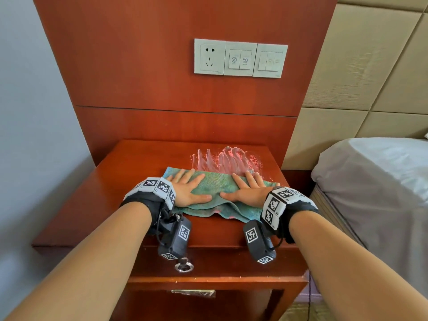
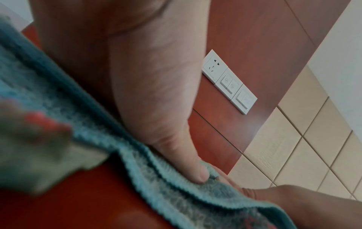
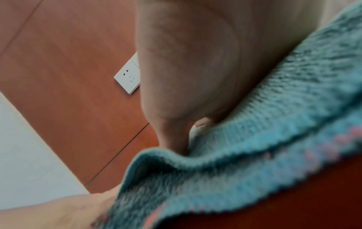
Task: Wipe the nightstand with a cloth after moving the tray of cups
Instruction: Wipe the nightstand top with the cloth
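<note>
A teal cloth [image 1: 217,191] with pink patches lies flat on the red-brown nightstand [image 1: 129,181], near the middle of its top. My left hand [image 1: 187,188] presses down on the cloth's left half with fingers spread straight. On the right half my right hand [image 1: 249,189] lies flat the same way, thumbs pointing at each other. Wet streaks [image 1: 224,159] shine on the wood just behind the cloth. In the left wrist view my left thumb [image 2: 188,155] rests on the cloth [image 2: 98,117]. The right wrist view shows the cloth [image 3: 264,139] bunched under my palm. No tray or cups are in view.
A wood panel with a white socket and switch plates [image 1: 240,57] rises behind the nightstand. A bed with grey sheet [image 1: 375,181] and padded headboard [image 1: 370,66] stands close on the right. A grey wall [image 1: 30,112] is on the left. A ring handle [image 1: 184,266] hangs on the drawer front.
</note>
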Demonstrator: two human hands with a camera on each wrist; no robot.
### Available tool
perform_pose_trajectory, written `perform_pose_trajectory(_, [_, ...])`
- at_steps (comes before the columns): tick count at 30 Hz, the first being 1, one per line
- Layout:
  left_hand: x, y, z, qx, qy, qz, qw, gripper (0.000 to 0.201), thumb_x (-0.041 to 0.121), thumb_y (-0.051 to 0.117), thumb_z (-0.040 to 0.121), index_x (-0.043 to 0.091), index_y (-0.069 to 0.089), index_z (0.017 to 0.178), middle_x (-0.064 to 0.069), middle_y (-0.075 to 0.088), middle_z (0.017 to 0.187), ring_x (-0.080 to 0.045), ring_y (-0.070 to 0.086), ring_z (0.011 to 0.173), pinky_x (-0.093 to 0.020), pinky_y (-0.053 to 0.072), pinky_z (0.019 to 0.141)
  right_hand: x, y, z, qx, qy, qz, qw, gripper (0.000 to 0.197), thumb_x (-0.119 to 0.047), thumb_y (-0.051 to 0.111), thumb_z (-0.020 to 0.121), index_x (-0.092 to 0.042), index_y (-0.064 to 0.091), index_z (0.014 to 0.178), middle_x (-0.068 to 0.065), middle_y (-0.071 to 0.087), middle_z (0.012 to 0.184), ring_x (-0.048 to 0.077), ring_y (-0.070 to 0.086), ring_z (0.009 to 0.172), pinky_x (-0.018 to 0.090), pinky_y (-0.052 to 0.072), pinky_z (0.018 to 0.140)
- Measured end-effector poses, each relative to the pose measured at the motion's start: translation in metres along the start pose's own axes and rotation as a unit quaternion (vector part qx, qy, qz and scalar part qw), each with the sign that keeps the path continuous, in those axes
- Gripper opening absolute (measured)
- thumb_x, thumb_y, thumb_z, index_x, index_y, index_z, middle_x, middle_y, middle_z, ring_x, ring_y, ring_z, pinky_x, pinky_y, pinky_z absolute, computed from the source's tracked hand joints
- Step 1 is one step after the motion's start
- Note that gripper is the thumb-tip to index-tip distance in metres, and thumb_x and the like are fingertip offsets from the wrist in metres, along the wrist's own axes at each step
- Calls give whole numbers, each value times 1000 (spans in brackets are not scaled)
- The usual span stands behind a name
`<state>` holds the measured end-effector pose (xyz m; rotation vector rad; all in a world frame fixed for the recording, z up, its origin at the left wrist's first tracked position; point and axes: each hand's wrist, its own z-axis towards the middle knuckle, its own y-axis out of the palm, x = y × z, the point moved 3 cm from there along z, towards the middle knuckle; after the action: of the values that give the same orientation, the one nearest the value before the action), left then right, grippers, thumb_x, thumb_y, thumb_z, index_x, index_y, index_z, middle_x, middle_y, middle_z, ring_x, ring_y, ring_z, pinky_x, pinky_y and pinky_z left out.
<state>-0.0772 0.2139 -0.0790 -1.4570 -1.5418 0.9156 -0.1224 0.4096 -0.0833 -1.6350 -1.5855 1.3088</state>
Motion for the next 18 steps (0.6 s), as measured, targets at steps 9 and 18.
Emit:
perform_pose_trajectory(9, [-11, -33, 69, -5, -3, -5, 1000, 87, 78, 27, 83, 40, -14, 150, 5, -22, 160, -20, -22, 148, -46, -7, 121, -3, -35, 67, -17, 5, 48, 999, 93, -83, 47, 71, -50, 8, 149, -12, -12, 161, 16, -23, 147, 60, -20, 111])
perform_pose_trajectory(18, [-29, -73, 143, -17, -1, -12, 1000, 89, 79, 29, 81, 42, -15, 149, 7, -23, 159, -17, -23, 147, -44, -7, 121, -6, -72, 148, -23, 10, -19, 999, 95, -89, 40, 67, -53, 5, 147, -14, -11, 161, 15, -20, 147, 64, -17, 110])
